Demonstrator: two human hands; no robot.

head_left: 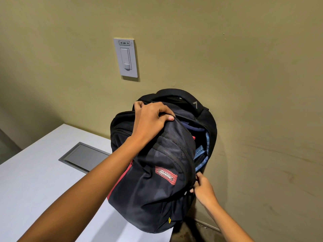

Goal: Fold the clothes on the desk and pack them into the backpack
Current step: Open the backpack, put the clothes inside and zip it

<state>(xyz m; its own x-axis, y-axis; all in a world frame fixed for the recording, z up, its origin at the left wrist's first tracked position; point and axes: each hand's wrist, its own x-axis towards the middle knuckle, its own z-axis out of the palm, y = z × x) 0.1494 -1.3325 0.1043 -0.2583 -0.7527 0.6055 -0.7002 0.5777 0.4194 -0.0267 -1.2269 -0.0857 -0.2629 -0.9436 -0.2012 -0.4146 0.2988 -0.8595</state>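
Backpack (pixel 157 180): stood upright at the right edge of the worktop (pixel 35 180), back panel against the wall (pixel 244 67); main compartment gaping along the top and right side
Clothes (pixel 190 127): dark navy fabric with a bit of red is seen inside the opening, against a blue lining; how neatly it is folded cannot be told
Worktop: no loose garment is seen on the visible part; a grey hatch (pixel 83 157) is set flush in it, left of the backpack
Left hand (pixel 150 117): laid over the top of the front panel, fingers (pixel 139 104) curled over the upper edge and thumb pressed on the fabric, so the panel is gripped and steadied
Right hand (pixel 203 189): low on the backpack's right side, fingers (pixel 198 177) pinched together at the zip line; a puller is probably held, though the puller itself is hidden
Zip (pixel 189 154): teeth parted from the right hand up and over the top
Done, as judged: folding and packing appear finished, since clothes are inside and none are seen outside
Left, as judged: the zip is to be run up the side and over the top; fabric near the teeth may need tucking down first
Progress: judged near the end, closing step in hand
Surroundings: white switch (pixel 125 58) mounted on the wall above the backpack
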